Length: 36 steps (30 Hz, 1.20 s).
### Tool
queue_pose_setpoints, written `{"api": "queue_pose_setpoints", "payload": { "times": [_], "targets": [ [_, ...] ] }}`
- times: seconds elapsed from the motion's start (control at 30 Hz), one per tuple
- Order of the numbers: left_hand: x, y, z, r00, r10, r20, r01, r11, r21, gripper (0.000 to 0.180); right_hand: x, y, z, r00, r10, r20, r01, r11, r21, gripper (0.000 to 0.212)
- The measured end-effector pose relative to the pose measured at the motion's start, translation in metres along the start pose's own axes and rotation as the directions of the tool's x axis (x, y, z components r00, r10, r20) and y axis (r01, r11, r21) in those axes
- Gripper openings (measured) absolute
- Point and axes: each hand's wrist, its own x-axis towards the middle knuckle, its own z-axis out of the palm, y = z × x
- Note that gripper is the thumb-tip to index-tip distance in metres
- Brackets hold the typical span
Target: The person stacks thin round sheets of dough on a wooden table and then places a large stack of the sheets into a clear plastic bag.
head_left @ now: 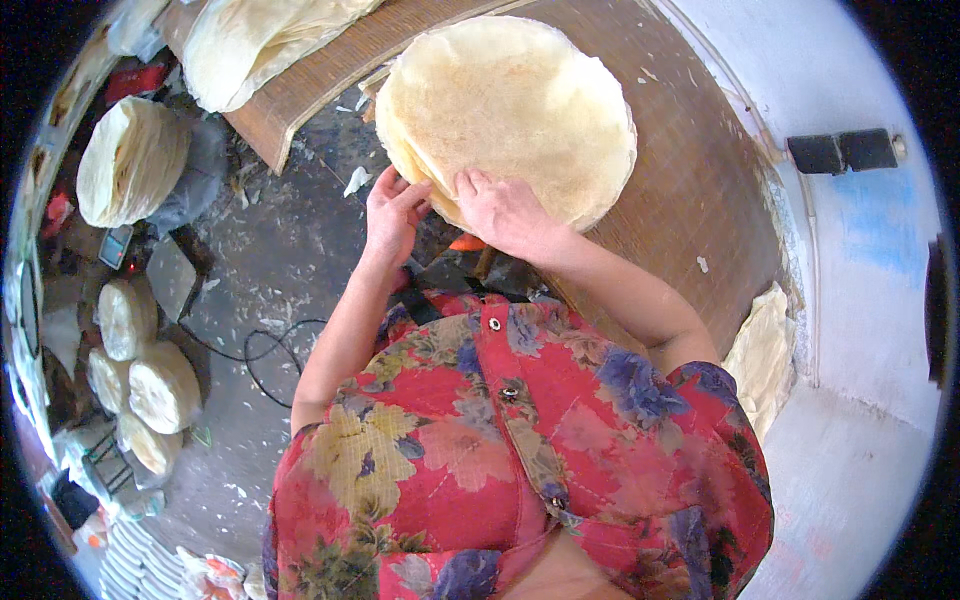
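Note:
A stack of thin, round, pale flatbreads [520, 100] lies in front of me, overhanging the near edge of a brown woven-patterned surface. At its near left rim, my left hand [395, 212] is closed, fingertips and thumb pinching the edge of a sheet. A fold or lifted layer shows at that edge. My right hand [505, 212] lies palm down on the near part of the stack, fingers stretched toward the left hand and touching the top sheet. Its palm and part of the thumb are hidden. Something orange [466, 243] shows beneath the near rim.
More flatbread sheets [255, 45] lie on a board [270, 125] at the far left. Another flatbread stack [130, 160] stands left, above several wrapped round bundles [163, 388]. A black cable [250, 358] crosses the scrap-strewn floor. A loose sheet [762, 350] leans by the right wall.

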Motion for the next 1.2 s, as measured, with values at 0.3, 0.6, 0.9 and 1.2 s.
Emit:
{"api": "queue_pose_setpoints", "payload": {
  "times": [0.3, 0.6, 0.9, 1.2],
  "targets": [
    [-0.001, 0.016, 0.024, 0.997, -0.02, 0.071, 0.035, 0.974, -0.223, 0.044, 0.006, -0.017, 0.024, 0.927, 0.249, -0.28, -0.285, 0.953, -0.099, 0.038],
    [0.008, 0.012, 0.01, 0.989, -0.047, 0.142, 0.07, 0.984, -0.164, 0.043, 0.048, 0.08, -0.138, 0.97, 0.211, -0.121, -0.187, 0.965, 0.182, 0.034],
    [0.043, -0.004, 0.039, 0.915, -0.337, 0.221, 0.373, 0.915, -0.151, 0.049, -0.027, 0.149, -0.303, 0.861, 0.504, 0.07, -0.181, 0.175, 0.968, 0.044],
    [0.012, -0.015, 0.006, 0.904, -0.198, 0.378, 0.388, 0.748, -0.538, 0.081, -0.136, 0.216, 0.025, 0.739, 0.586, 0.332, -0.124, -0.366, 0.922, 0.047]
  ]
}}
